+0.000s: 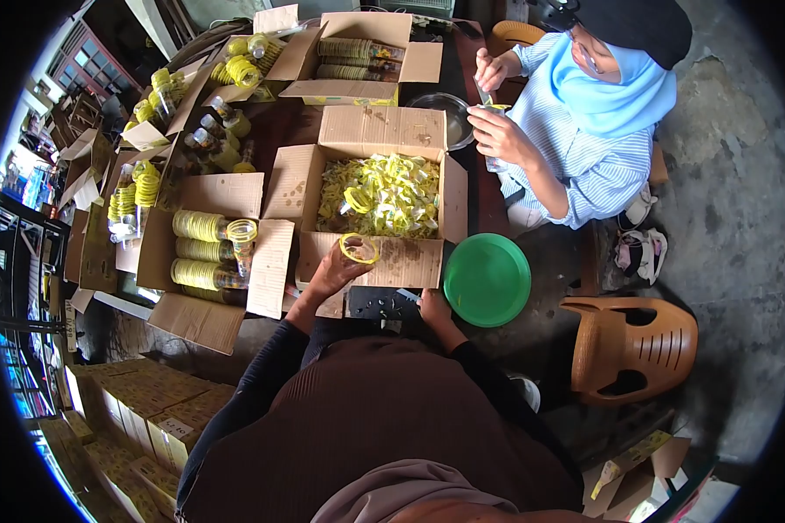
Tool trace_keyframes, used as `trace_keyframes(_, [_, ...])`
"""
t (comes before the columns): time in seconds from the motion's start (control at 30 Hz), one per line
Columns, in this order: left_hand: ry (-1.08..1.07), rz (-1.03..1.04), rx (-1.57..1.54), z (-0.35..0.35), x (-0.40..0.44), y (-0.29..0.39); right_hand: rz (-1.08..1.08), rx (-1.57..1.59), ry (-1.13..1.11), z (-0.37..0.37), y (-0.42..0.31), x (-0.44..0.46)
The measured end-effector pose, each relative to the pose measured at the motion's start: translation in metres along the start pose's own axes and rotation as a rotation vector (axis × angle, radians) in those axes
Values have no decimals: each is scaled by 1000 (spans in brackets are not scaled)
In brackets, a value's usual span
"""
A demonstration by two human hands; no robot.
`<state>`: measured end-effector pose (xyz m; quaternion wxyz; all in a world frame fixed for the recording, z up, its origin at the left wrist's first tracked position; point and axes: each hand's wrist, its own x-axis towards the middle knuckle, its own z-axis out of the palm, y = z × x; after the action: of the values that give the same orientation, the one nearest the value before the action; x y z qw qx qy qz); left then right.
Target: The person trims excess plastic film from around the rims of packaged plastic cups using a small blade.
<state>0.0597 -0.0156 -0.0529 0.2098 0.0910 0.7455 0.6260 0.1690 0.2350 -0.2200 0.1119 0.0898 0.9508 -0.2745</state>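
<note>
My left hand is closed around a clear cup with a yellow rim, held over the front flap of an open cardboard box. That box is full of yellow and whitish scraps, with a few yellow rings lying on top. Lower down, my right hand grips a small knife, its blade pointing left. A green round basin is just right of my right hand. Left of my left hand, another box holds stacks of yellow-rimmed cups.
Across the right corner, a co-worker holds a cup and a tool. A box of stacked cups stands at the back, a metal bowl beside it. An orange plastic chair is at the right, cartons at the lower left.
</note>
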Motion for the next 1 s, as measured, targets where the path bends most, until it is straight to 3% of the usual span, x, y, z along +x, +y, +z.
trace_keyframes(0.17, [-50, 87, 33, -8, 20, -17, 2, 22, -45, -29, -22, -12])
trace_keyframes(0.23, [-56, 66, -7, -8, 21, -8, -8, 178, -261, -48, -32, -16])
trace_keyframes(0.43, [53, 19, -2, -7, 10, 23, -159, 425, -475, -89, -47, -14])
trace_keyframes(0.57, [63, 156, -47, -14, 17, 8, -285, 491, -212, -127, -70, -3])
trace_keyframes(0.67, [215, 332, 130, -8, 18, 29, -375, 554, 71, -155, -93, 7])
trace_keyframes(0.9, [275, 451, 181, -4, 25, 61, -506, 664, 389, -173, -129, 35])
trace_keyframes(1.0, [313, 472, 142, -8, 27, 66, -552, 665, 422, -185, -141, 37])
